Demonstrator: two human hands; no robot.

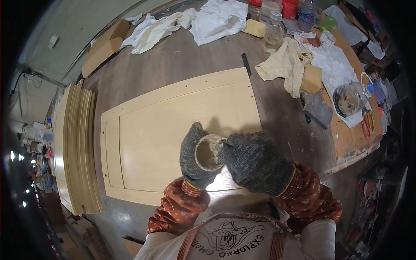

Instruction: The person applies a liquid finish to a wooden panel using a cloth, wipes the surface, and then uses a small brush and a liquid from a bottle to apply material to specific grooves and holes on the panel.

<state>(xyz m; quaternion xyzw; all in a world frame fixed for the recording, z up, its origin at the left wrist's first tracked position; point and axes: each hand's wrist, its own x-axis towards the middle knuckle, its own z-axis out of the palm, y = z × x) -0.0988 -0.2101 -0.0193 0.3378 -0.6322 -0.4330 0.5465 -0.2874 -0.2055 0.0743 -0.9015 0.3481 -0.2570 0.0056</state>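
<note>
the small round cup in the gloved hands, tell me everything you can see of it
The cup is a small round open container, beige and grimy, its rim smeared and its mouth tipped up toward the camera. The inside looks dull and stained; whether it holds anything cannot be told. The left hand, in a grey knit glove, wraps around its side, and the right hand, gloved alike, touches its rim. It is held above the near edge of the pale wooden panel.

The pale door panel [173,125] lies bare ahead; rags [288,65] and jars [274,30] crowd the far bench edge
</note>
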